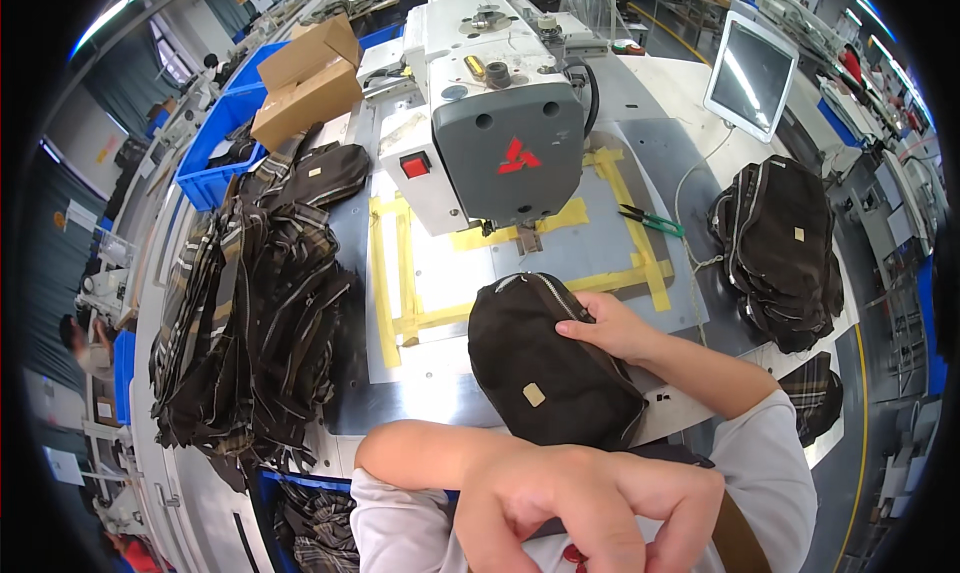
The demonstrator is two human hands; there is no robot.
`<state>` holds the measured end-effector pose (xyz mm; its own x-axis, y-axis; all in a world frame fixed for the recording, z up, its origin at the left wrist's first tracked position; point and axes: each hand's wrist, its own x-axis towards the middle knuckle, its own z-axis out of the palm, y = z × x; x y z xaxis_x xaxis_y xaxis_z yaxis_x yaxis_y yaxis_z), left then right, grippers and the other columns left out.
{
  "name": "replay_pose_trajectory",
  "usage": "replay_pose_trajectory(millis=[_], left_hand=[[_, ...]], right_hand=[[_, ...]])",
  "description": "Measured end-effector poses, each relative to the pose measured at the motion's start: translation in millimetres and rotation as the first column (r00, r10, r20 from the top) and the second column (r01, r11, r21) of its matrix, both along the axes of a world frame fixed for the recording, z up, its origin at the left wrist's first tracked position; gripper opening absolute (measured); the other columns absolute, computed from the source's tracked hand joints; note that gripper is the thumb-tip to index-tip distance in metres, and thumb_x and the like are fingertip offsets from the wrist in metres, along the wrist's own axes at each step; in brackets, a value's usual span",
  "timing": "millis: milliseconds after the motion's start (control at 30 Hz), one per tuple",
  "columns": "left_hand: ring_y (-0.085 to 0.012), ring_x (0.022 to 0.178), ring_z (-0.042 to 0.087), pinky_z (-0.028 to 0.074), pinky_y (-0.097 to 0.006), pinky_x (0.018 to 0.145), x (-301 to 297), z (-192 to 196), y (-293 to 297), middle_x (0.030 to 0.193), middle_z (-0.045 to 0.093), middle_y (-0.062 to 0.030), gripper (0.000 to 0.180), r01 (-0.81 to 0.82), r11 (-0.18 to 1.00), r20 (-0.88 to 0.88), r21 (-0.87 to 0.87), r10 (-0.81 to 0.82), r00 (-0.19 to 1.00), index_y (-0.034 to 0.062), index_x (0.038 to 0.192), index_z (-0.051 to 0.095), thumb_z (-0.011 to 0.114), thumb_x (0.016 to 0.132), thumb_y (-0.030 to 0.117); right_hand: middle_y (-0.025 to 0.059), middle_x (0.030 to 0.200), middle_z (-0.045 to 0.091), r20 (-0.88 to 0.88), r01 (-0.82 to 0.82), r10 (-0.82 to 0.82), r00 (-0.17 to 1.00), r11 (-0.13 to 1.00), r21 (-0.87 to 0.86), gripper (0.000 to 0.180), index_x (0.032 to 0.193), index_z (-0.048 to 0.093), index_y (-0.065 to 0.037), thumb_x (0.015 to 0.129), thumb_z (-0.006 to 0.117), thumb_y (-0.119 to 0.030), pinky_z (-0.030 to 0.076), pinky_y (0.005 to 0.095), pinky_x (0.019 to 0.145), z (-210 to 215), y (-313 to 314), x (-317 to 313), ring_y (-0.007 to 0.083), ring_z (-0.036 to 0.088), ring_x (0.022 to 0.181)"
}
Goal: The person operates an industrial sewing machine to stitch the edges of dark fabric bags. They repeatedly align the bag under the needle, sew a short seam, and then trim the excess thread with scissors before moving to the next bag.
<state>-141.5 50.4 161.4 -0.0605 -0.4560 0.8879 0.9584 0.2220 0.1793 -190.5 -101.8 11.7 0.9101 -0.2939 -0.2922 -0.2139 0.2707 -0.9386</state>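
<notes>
A dark brown fabric pouch (545,373) with a metal zipper and a small beige patch lies tilted at the near edge of the sewing plate. My right hand (612,328) is closed on its zippered upper right edge, with the thumb on top. Close to the camera, my left hand (590,498) is raised across my body, below the pouch in the picture. Its fingers are bent but apart, nothing shows between them, and the lower edge cuts off the fingertips. Just beyond the pouch stands the grey and white head of an industrial sewing machine (510,153).
Dark and plaid fabric pieces (255,333) heap on the left. Stacked pouches (780,243) lie on the right, near green-handled thread snips (652,221) and a white-framed tablet (752,78). Behind the left heap are a blue crate (205,183) and a cardboard box (305,88). Yellow tape (440,318) frames the plate.
</notes>
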Motion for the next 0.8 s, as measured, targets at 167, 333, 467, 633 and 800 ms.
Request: replay_pose_trajectory(millis=[167,333,467,633,800], left_hand=[[-0.0180,0.081,0.048,0.040,-0.025,0.065,-6,-2,-11,0.096,0.050,-0.0095,0.026,-0.059,0.992,-0.061,-0.109,0.053,0.997,0.0014,0.093,0.072,0.068,0.089,0.027],[-0.0186,0.083,0.048,0.040,-0.026,0.067,-11,-6,-9,0.097,0.050,-0.0093,0.024,-0.041,0.988,-0.104,-0.148,0.025,0.994,0.0029,0.094,0.074,0.068,0.089,0.025],[-0.0190,0.084,0.048,0.041,-0.027,0.069,-10,-7,-9,0.098,0.051,-0.0095,0.023,0.018,0.991,-0.098,-0.133,-0.031,0.995,0.0035,0.094,0.074,0.068,0.089,0.025],[-0.0194,0.085,0.048,0.041,-0.027,0.071,-9,-5,-7,0.098,0.051,-0.0094,0.022,0.060,0.993,-0.097,-0.106,-0.070,0.993,0.0035,0.092,0.074,0.067,0.089,0.024],[-0.0197,0.084,0.049,0.040,-0.027,0.070,-3,-5,-9,0.096,0.051,-0.0096,0.020,0.005,0.994,-0.065,-0.106,-0.011,0.998,0.0024,0.089,0.072,0.066,0.090,0.021]], right_hand=[[0.0056,0.106,0.065,-0.033,0.007,-0.007,0.999,1.000,-0.011,0.028,0.117,0.059,0.002,0.092,0.063,-0.011,0.050,0.0290,0.084,3,1,-1,0.0110,0.060,0.094],[0.0060,0.105,0.065,0.022,-0.014,0.014,1.000,0.999,0.031,0.030,0.117,0.059,0.001,0.091,0.064,-0.013,0.051,0.0292,0.083,-4,2,1,0.0114,0.060,0.093],[0.0060,0.105,0.065,-0.036,0.008,-0.010,0.999,0.999,-0.044,0.029,0.117,0.059,0.001,0.091,0.064,-0.012,0.051,0.0293,0.082,-2,0,1,0.0115,0.060,0.093],[0.0059,0.105,0.065,-0.026,-0.011,0.011,1.000,1.000,-0.016,0.029,0.117,0.059,0.002,0.092,0.063,-0.012,0.050,0.0289,0.083,0,1,1,0.0113,0.060,0.094],[0.0055,0.107,0.065,-0.056,-0.012,0.009,0.998,0.999,-0.049,0.029,0.117,0.059,0.001,0.092,0.063,-0.012,0.050,0.0290,0.083,8,2,1,0.0113,0.060,0.094]])
